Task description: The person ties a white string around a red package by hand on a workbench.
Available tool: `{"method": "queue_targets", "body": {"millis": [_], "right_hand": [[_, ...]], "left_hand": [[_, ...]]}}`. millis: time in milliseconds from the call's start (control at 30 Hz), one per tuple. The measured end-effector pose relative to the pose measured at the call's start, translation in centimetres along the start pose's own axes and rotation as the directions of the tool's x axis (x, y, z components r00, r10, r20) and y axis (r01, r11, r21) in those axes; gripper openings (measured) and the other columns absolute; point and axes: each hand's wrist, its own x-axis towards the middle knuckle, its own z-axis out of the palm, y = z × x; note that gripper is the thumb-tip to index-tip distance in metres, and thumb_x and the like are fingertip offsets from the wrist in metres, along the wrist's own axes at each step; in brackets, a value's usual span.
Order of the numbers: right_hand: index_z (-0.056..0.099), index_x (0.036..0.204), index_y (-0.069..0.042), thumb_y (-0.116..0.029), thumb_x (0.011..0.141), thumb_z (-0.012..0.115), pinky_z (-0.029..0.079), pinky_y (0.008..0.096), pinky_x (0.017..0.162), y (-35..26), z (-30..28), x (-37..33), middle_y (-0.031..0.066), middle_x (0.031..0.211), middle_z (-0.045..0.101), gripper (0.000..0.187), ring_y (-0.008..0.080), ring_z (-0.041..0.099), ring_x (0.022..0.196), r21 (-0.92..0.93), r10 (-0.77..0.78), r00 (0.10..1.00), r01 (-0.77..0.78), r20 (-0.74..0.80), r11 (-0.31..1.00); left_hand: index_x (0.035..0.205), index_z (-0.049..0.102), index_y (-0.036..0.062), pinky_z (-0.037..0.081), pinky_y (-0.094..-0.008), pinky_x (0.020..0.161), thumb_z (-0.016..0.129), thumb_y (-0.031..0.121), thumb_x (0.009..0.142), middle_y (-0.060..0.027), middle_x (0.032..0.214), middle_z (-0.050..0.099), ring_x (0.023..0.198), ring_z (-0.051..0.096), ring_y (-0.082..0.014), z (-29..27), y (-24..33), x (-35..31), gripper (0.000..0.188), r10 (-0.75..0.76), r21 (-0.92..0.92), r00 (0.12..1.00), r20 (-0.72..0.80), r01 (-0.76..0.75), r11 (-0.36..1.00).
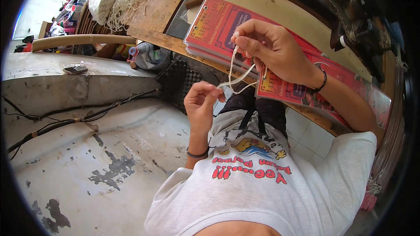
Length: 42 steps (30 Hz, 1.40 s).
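Observation:
A thin white string [231, 72] hangs in a loop between my two hands. My right hand [273, 48] is above the red sheets, its thumb and forefinger pinched on one part of the string. Lower and to the left, my left hand [202, 102] pinches another part of it. Under my right hand lies a stack of glossy red printed sheets [214, 32] with a metal eyelet at the far left corner. More red sheets [284, 91] lie nearer to me, jutting past the table edge; the string runs toward their corner. My right hand hides how it joins there.
A tangled heap of white strings [131, 2] lies on the wooden table [162, 4] at the far left. Dark machine parts [341, 13] stand at the far right. To my left is a worn white surface [144, 148] with black cables [78, 120]. A plastic bag [153, 57] sits beyond.

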Motion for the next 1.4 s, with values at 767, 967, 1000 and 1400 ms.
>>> {"method": "queue_targets", "body": {"millis": [767, 967, 1000, 1400], "right_hand": [[0.068, 0.106, 0.001, -0.016, 0.096, 0.065, 0.053, 0.0230, 0.073, 0.4, -0.1, 0.0, 0.0040, 0.093, 0.070, 0.020, 0.0064, 0.063, 0.087, -0.059, -0.116, 0.990, 0.120, 0.077, 0.991], [0.067, 0.109, -0.002, -0.014, 0.095, 0.065, 0.051, 0.0209, 0.069, 0.3, -0.2, -0.1, 0.0013, 0.093, 0.068, 0.018, 0.0048, 0.062, 0.086, -0.055, -0.123, 0.990, 0.127, 0.066, 0.990], [0.066, 0.111, -0.002, -0.013, 0.095, 0.066, 0.051, 0.0205, 0.068, 0.2, -0.2, -0.1, 0.0009, 0.093, 0.067, 0.019, 0.0043, 0.061, 0.085, -0.075, -0.125, 0.990, 0.130, 0.067, 0.989], [0.066, 0.114, -0.003, -0.013, 0.092, 0.069, 0.050, 0.0196, 0.066, 0.5, -0.1, 0.1, 0.0010, 0.092, 0.066, 0.025, 0.0042, 0.061, 0.081, -0.141, -0.163, 0.986, 0.165, 0.031, 0.976]], "left_hand": [[0.101, 0.049, -0.0009, 0.058, -0.0281, 0.064, 0.065, -0.012, 0.087, -0.0104, 0.088, 0.062, 0.073, 0.069, -0.0178, 5.3, 4.8, 5.9, 0.024, 0.259, 0.079, 0.962, 0.083, -0.266, 0.961], [0.117, 0.060, -0.0092, 0.058, -0.0255, 0.067, 0.068, -0.011, 0.086, -0.0111, 0.085, 0.067, 0.076, 0.070, -0.0166, 6.4, 4.9, 6.1, 0.032, 0.101, 0.096, 0.993, 0.062, -0.107, 0.990], [0.117, 0.062, -0.0097, 0.058, -0.0256, 0.068, 0.068, -0.010, 0.086, -0.0116, 0.086, 0.067, 0.076, 0.070, -0.0168, 6.3, 4.8, 6.1, 0.032, 0.087, 0.107, 0.994, 0.072, -0.095, 0.990], [0.107, 0.066, -0.0097, 0.058, -0.0267, 0.074, 0.067, -0.005, 0.090, -0.0144, 0.094, 0.071, 0.083, 0.071, -0.0181, 6.7, 4.3, 5.9, 0.018, 0.102, 0.142, 0.994, 0.048, -0.108, 0.984]]}}
